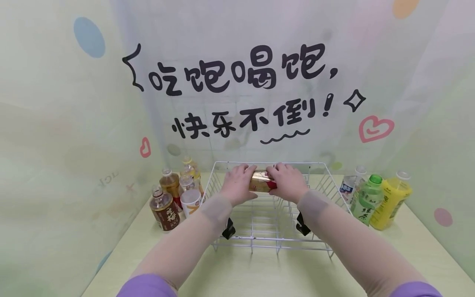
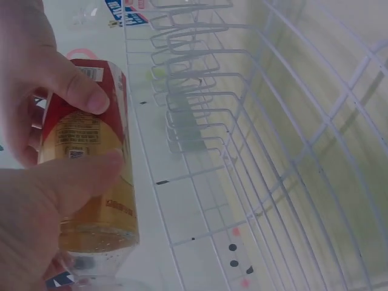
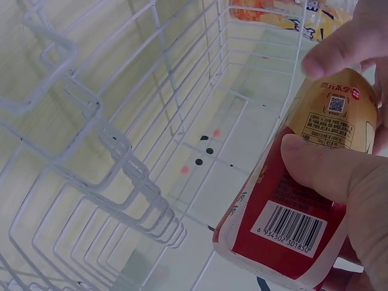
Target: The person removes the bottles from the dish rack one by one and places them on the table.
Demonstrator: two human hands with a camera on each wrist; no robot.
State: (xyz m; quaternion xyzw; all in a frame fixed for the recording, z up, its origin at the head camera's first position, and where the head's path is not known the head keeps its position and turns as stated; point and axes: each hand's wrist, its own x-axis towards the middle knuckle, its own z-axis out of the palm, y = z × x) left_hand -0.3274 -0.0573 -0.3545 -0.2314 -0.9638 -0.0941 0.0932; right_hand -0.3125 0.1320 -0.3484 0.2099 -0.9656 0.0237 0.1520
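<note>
Both hands hold a drink bottle (image 1: 262, 183) lying sideways over a white wire basket (image 1: 277, 239). My left hand (image 1: 237, 184) grips one end and my right hand (image 1: 290, 182) the other. Red and gold cover the bottle's label; in the right wrist view the bottle (image 3: 285, 212) shows a barcode near its red end. From the left wrist, the bottle (image 2: 91, 130) has an amber, see-through end opposite the red one. Both thumbs press on its side, while the other fingers are partly hidden behind it.
Left of the basket stand several bottles, among them a dark brown-labelled bottle (image 1: 166, 212), and a white cup-like container (image 1: 191, 202). To the right are a green bottle (image 1: 368, 202), a yellow bottle (image 1: 391, 202) and a clear one (image 1: 348, 189). Black clips (image 1: 229, 229) sit inside the basket. A printed backdrop rises behind.
</note>
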